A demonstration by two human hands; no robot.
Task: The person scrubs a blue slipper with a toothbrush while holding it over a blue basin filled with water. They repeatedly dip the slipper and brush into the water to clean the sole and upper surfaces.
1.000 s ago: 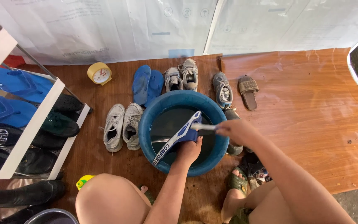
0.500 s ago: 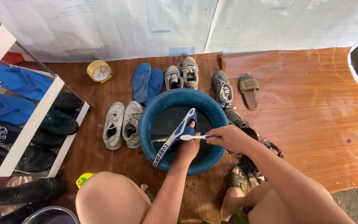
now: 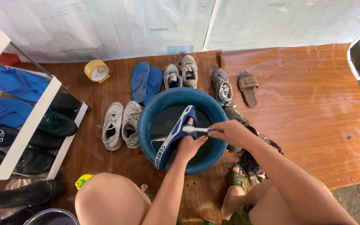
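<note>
Head view, reading from the left: I see a white shoe rack (image 3: 30, 125) holding blue sandals and dark shoes, a yellow clock (image 3: 97, 71) on the far floor, then a pair of white sneakers (image 3: 121, 124) just beside the blue basin (image 3: 146, 137). My left hand (image 3: 189, 143) is closed around a navy slide sandal (image 3: 176, 134), propping it tilted inside the basin over what looks like dark water, though I cannot be sure. My right hand (image 3: 230, 131) grips a small brush (image 3: 196, 129), its head touching the sandal's strap. Blue flip-flops (image 3: 146, 81) and grey sneakers (image 3: 181, 74) lie beyond the basin; a brown slide (image 3: 248, 86) sits farther right.
</note>
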